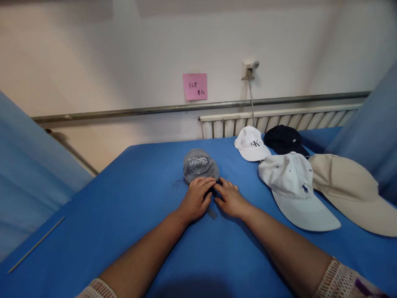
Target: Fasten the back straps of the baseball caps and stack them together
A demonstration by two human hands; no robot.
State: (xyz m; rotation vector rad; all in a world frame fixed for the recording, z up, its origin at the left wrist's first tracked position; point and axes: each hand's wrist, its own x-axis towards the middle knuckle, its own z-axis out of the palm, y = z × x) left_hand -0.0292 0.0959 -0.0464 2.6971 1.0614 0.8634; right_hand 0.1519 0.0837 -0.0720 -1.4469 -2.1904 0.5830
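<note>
A grey baseball cap [201, 162] with white lettering lies on the blue cover [149, 207], the lettering upside down to me. At its near edge, my left hand [197, 198] is closed, its fingers bent over the rim. My right hand [231, 198] pinches the same near edge from the right, fingertips almost meeting those of the left. Between the hands is a small dark spot, perhaps part of the strap fastening. A grey strap end [211, 212] sticks out below them. My fingers hide most of the cap's near side.
To the right lie a white cap [249, 142], a black cap [283, 138], a pale cap with a small horse emblem [288, 174] and a beige cap [344, 178]. A thin stick [36, 244] lies at left. Blue curtains [27, 174] flank the cover; behind runs a metal rail [149, 111].
</note>
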